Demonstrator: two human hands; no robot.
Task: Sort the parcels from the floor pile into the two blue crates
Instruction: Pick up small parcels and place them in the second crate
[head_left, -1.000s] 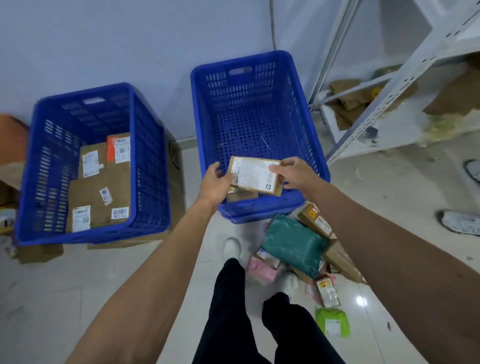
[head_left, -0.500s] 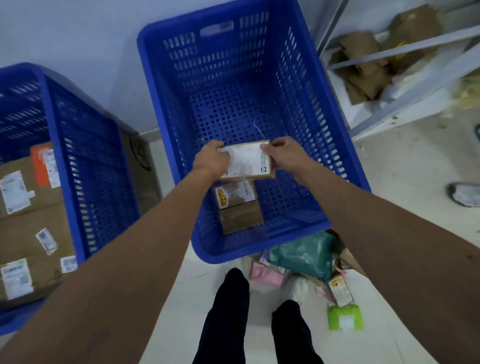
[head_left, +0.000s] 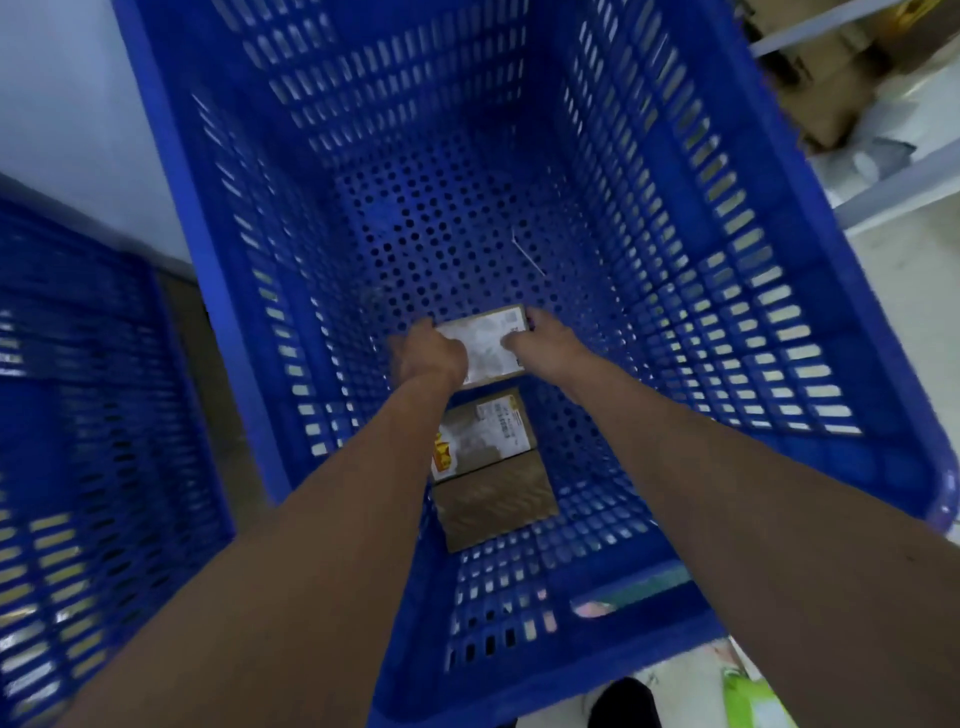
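Both my arms reach deep into the right blue crate (head_left: 727, 322). My left hand (head_left: 428, 353) and my right hand (head_left: 550, 343) grip a small brown parcel (head_left: 488, 345) with a white label by its two ends, low over the crate's perforated floor. Just nearer to me another brown parcel (head_left: 488, 462) with a white label and a yellow-red sticker lies on the crate floor. The left blue crate (head_left: 78, 415) shows only its side wall at the left edge; its contents are hidden.
A white wall rises behind the crates at top left. A metal shelf (head_left: 893, 192) holding crumpled cardboard (head_left: 826, 98) stands at top right. A green parcel (head_left: 748, 701) lies on the pale floor at the bottom right, beside my dark trouser leg (head_left: 623, 701).
I have leaned over the right crate and lowered the labelled parcel from rim height down inside it, close to the floor. The floor pile has mostly left the view.
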